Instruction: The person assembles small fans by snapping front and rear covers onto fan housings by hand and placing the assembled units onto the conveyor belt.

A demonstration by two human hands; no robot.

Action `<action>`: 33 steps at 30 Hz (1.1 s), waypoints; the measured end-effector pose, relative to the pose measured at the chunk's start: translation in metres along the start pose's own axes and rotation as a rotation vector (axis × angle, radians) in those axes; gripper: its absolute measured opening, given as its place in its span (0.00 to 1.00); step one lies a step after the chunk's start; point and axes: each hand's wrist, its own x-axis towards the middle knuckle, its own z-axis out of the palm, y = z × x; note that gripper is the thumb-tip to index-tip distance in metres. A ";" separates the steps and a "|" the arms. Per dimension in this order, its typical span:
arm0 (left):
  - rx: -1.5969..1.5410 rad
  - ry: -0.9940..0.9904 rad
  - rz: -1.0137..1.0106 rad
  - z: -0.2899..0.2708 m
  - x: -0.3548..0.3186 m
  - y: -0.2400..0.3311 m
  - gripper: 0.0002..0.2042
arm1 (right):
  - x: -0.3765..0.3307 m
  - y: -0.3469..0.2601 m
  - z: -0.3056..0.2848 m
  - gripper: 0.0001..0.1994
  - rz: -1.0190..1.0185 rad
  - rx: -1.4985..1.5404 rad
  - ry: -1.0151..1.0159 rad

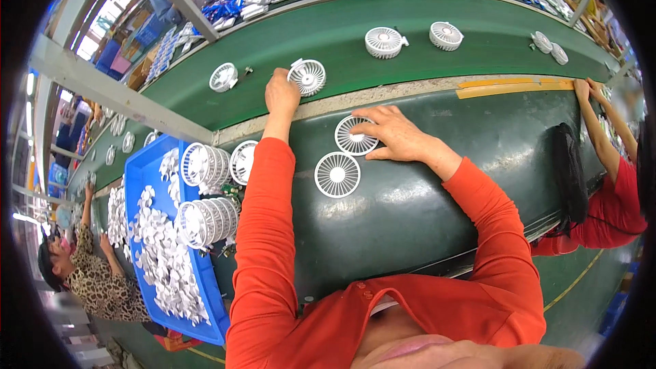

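Observation:
My left hand point(281, 96) reaches onto the green conveyor belt, its fingers closed on the left edge of a round white fan head point(307, 77) with radial slats. On the dark green work surface my right hand point(400, 137) lies with fingers spread over a round white fan grille point(347, 138), partly covering it. Just below, a second white fan grille point(337, 174) lies flat and touches nothing but the surface, as far as I can see.
More white fan heads point(384, 42) sit along the conveyor belt point(287, 34). To my left are stacked grilles point(208, 222) and a blue bin point(217, 314) of small white fan blades point(164, 260). A metal post point(130, 85) slants at the left. Co-workers sit on both sides.

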 end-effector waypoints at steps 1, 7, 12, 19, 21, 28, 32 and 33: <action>0.052 -0.034 -0.046 -0.004 -0.002 0.000 0.07 | 0.004 -0.002 0.001 0.29 0.003 0.003 -0.010; 0.092 -0.060 -0.091 -0.015 0.002 -0.003 0.10 | 0.006 -0.010 0.013 0.28 0.008 0.032 0.051; 0.111 0.029 -0.122 -0.034 0.028 -0.012 0.10 | -0.003 -0.006 0.015 0.27 0.033 0.006 0.063; 0.143 0.057 -0.079 -0.074 0.058 -0.078 0.13 | 0.011 0.003 0.022 0.26 -0.068 0.070 0.117; -0.102 -0.023 -0.172 -0.071 0.058 -0.057 0.14 | 0.005 0.012 0.019 0.26 -0.037 0.049 0.139; -0.017 0.014 0.108 -0.137 0.051 -0.059 0.17 | 0.017 -0.006 0.022 0.25 -0.036 0.078 0.136; 0.044 0.011 0.156 -0.191 0.003 -0.030 0.17 | 0.005 -0.001 0.021 0.26 -0.043 0.045 0.160; 0.031 -0.042 0.123 -0.207 -0.010 -0.028 0.17 | 0.001 -0.002 0.018 0.26 -0.029 0.042 0.154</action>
